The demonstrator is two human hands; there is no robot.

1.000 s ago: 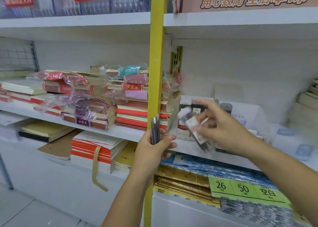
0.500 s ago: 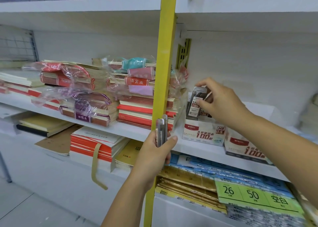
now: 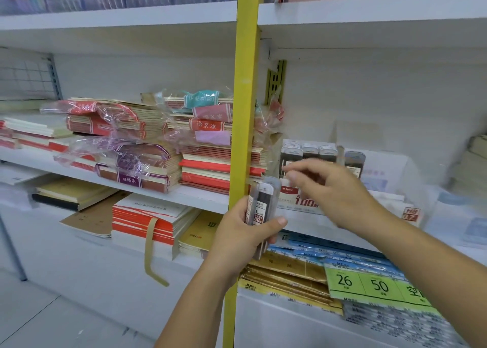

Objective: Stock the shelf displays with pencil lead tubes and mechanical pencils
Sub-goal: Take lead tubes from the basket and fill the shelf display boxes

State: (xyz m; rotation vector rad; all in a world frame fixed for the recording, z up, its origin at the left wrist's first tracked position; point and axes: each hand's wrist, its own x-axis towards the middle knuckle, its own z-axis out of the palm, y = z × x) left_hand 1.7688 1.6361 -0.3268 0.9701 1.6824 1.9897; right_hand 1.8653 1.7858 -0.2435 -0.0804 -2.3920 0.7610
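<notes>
Grey-capped stocked tubes: three rows on show, upright in the display box, each row several deep. Blur rules out an exact tally.
Just changed: half a second back the right hand was seating a tube into the top of that box, and now it's off the box and swinging back toward the bundle. That's one more tube stocked, by my read.
Right hand now: fingers loose, pointing left, nothing seen in them, though motion blur softens the tips. It hovers in front of the display box.
Left hand: wrapped round the tube bundle, thumb across the front, holding it upright just beside the yellow upright and out in front of the shelf's front edge.
Bundle count: three tubes I can separate, one dark between clear ones. Any more behind are hidden.
Display box position: front edge of the middle shelf, just right of the upright.
Second box: just beside the first on its right. One lone tube stands at its left end, as far as I can tell.
Tally: two hands, two boxes, three rows, one loner.
Task standing: the restock loop is running, and the next tube likely comes from the bundle. No mechanical pencils in sight yet.
</notes>
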